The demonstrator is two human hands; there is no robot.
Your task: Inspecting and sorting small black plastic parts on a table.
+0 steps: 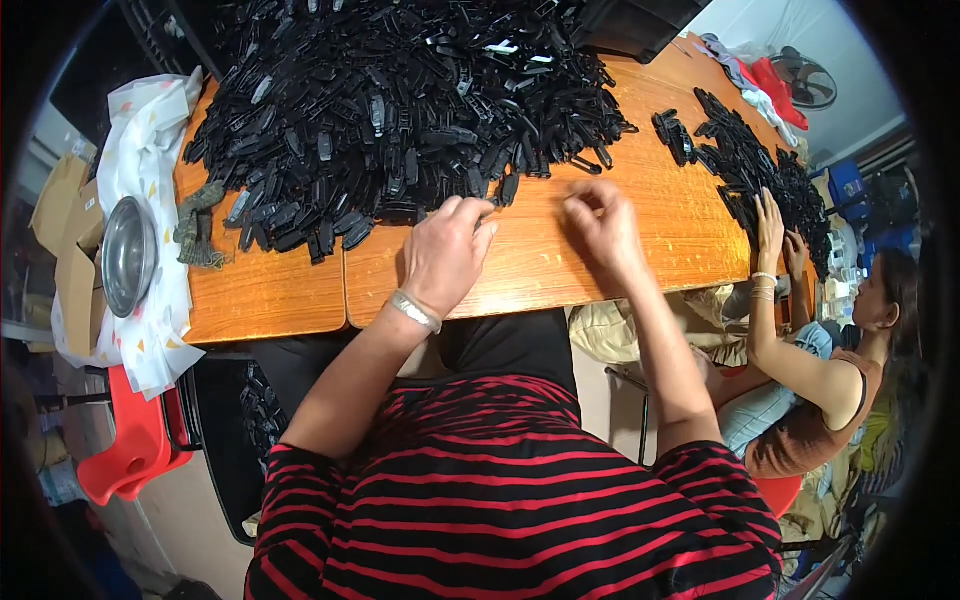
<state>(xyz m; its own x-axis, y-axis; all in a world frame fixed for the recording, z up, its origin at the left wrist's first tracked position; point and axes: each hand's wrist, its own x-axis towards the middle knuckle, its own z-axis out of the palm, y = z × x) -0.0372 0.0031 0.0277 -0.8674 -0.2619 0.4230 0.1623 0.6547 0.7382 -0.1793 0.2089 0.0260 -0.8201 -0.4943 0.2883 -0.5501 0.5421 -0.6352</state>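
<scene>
A big heap of small black plastic clip-like pieces (390, 120) spreads over the wooden table (560, 260). At the heap's near edge is my left hand (445, 252), with a band on its wrist. Its fingers are curled and the fingertips reach the closest pieces; whether one is held is hidden. My right hand (608, 230) hovers over bare wood to the right of the heap. Thumb and fingers are drawn together there, and anything between them is too small to make out. A single black piece (509, 190) lies between my hands at the heap's edge.
A co-worker (825, 390) sits at the right, hands at a smaller black pile (745, 150). A metal bowl (130, 256) rests on white patterned plastic sheeting at the left, beside a mesh bundle (200, 225). A black crate (640, 25) stands at the back; a red chair (130, 440) is at lower left.
</scene>
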